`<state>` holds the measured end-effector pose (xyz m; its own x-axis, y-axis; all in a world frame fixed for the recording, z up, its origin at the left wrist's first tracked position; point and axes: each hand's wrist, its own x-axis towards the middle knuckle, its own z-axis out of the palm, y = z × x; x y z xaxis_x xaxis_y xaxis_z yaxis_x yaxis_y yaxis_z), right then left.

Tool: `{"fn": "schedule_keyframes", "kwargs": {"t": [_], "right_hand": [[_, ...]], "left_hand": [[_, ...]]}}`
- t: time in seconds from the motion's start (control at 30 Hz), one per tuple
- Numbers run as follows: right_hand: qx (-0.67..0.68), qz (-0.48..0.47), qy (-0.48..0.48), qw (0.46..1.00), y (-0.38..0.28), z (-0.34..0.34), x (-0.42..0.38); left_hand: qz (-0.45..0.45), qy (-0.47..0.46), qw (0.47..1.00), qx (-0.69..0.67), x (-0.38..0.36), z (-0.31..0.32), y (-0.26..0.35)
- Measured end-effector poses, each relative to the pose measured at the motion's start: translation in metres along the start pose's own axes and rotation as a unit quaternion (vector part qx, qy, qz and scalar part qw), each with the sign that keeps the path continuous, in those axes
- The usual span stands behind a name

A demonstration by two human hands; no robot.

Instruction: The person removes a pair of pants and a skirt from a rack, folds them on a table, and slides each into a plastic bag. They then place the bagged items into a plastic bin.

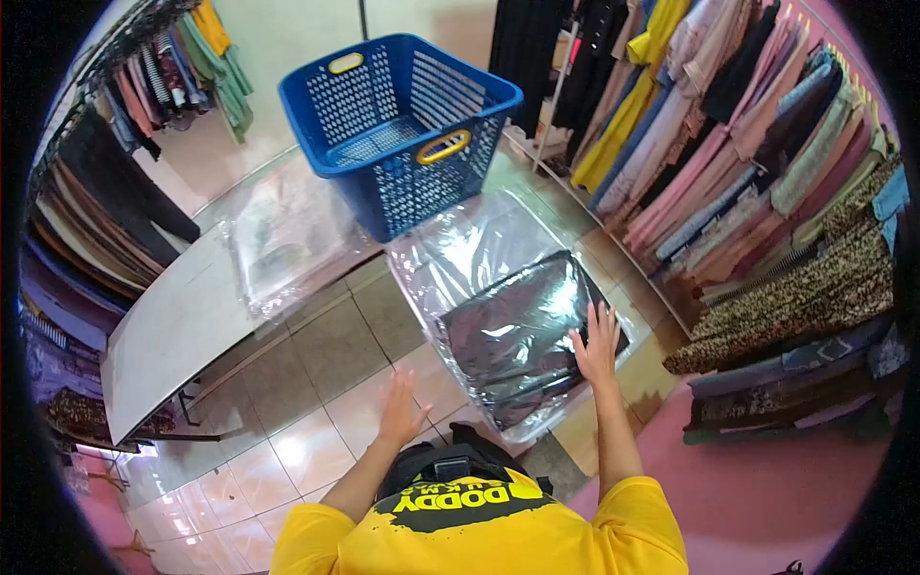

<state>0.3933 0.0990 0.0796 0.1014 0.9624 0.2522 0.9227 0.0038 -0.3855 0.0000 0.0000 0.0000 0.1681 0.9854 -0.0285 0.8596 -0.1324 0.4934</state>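
Note:
A dark folded garment point(522, 331) lies inside a clear plastic bag point(460, 254), spread flat on a small table in front of me. My right hand point(599, 343) rests on the bag's right side over the dark cloth, its fingers stretched out. To the left of the bag, my left hand point(401, 410) hangs above the tiled floor with fingers apart, holding nothing. The bag's upper part, toward the basket, is see-through with no dark cloth under it.
A blue laundry basket point(393, 182) with yellow handles stands just beyond the bag. More clear plastic bags point(297, 235) lie on a long white table point(182, 335) at the left. Racks of hanging clothes point(757, 144) line the right side; others point(105, 201) hang at left.

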Motion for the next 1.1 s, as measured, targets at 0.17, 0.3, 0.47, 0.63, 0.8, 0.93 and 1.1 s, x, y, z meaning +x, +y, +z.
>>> {"fn": "schedule_keyframes", "kwargs": {"t": [0.17, 0.3, 0.47, 0.63, 0.8, 0.93, 1.1], "right_hand": [[0.010, -0.018, -0.044, 0.999, -0.064, 0.024, -0.029], [0.050, -0.097, -0.061, 0.992, -0.148, 0.059, -0.052], [0.052, -0.222, -0.126, 0.965, -0.230, 0.116, -0.078], [0.035, -0.294, -0.248, 0.923, -0.296, 0.162, -0.093], [0.098, -0.353, -0.298, 0.881, -0.348, 0.217, -0.094], [0.094, -0.385, -0.338, 0.854, -0.402, 0.239, -0.103], [0.099, -0.414, -0.397, 0.813, -0.461, 0.254, -0.103]], "left_hand": [[-0.277, -0.206, 0.937, -0.056, -0.105, 0.026, -0.138], [-0.381, -0.398, 0.834, 0.027, -0.242, 0.042, -0.250], [-0.636, -0.270, 0.720, -0.065, -0.392, 0.046, -0.263], [-0.540, -0.224, 0.805, -0.102, -0.363, 0.055, -0.310], [-0.540, -0.121, 0.800, -0.233, -0.373, 0.035, -0.338], [-0.503, -0.053, 0.852, -0.133, -0.390, 0.018, -0.377], [-0.565, 0.011, 0.807, -0.169, -0.406, -0.004, -0.397]]}}
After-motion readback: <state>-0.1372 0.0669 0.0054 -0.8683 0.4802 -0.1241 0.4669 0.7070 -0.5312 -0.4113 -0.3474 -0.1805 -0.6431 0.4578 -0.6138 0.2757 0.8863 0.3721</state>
